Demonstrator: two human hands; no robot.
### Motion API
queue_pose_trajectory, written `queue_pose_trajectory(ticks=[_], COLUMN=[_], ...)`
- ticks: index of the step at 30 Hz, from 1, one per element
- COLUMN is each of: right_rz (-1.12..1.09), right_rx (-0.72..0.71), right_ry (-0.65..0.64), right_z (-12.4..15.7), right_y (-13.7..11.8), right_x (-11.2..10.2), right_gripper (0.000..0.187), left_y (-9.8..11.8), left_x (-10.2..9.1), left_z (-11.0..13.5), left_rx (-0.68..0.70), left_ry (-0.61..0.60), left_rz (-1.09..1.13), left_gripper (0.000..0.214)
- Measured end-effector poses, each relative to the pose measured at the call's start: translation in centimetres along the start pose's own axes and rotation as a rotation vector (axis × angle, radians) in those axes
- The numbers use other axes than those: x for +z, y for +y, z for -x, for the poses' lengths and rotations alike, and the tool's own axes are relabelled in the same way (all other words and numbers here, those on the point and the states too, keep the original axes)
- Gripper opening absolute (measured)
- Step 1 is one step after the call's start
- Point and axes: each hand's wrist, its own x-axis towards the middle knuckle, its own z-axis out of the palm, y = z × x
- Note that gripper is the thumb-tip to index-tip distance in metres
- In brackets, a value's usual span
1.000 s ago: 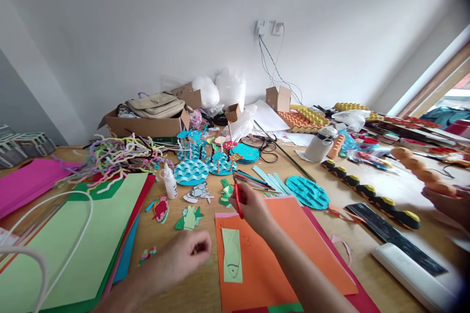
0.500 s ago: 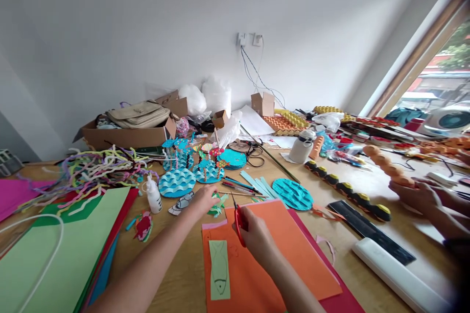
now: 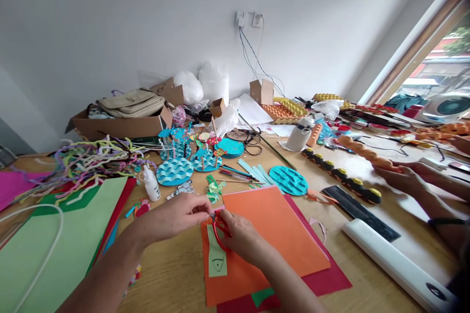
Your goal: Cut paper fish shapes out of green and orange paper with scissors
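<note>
My right hand (image 3: 240, 234) grips red-handled scissors (image 3: 217, 240) over an orange sheet (image 3: 282, 234). My left hand (image 3: 179, 215) is closed, thumb and fingers pinched at the scissors' blade end; whatever they pinch is hidden. Under the scissors, a light green paper strip (image 3: 217, 270) with a fish outline lies on the orange sheet, its upper part partly covered. A crimson sheet (image 3: 332, 281) shows beneath the orange one. Green paper scraps (image 3: 214, 187) lie just beyond my hands.
Left are stacked coloured sheets (image 3: 73, 234) and a white glue bottle (image 3: 151, 183). Blue wavy discs (image 3: 174, 172), pens (image 3: 238, 174) and a bottle (image 3: 300, 134) stand farther back. At right are a white case (image 3: 396, 261) and a co-worker's hands (image 3: 400, 178) holding an orange egg-carton strip (image 3: 367, 155).
My left hand has drawn back from the green scraps to the scissors' blade end. My right hand has brought the scissors lower and leftward, over the fish strip. The view has shifted slightly.
</note>
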Motion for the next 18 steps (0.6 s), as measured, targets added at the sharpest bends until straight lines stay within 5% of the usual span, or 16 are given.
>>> queue_pose_trajectory(ticks=[8,18], right_rz=[0.033,-0.139], right_rx=[0.012,0.046], right_ry=[0.017,0.095], right_z=[-0.7,-0.5], right_y=[0.3,0.3], right_x=[0.9,1.6], right_gripper=[0.047,0.029], left_y=[-2.2,-5.0], left_x=[2.0,6.9], left_z=[1.0,1.3], left_rx=[-0.097,-0.183], left_ry=[0.092,0.11], left_rz=[0.068,0.122], left_gripper=[0.018,0.012])
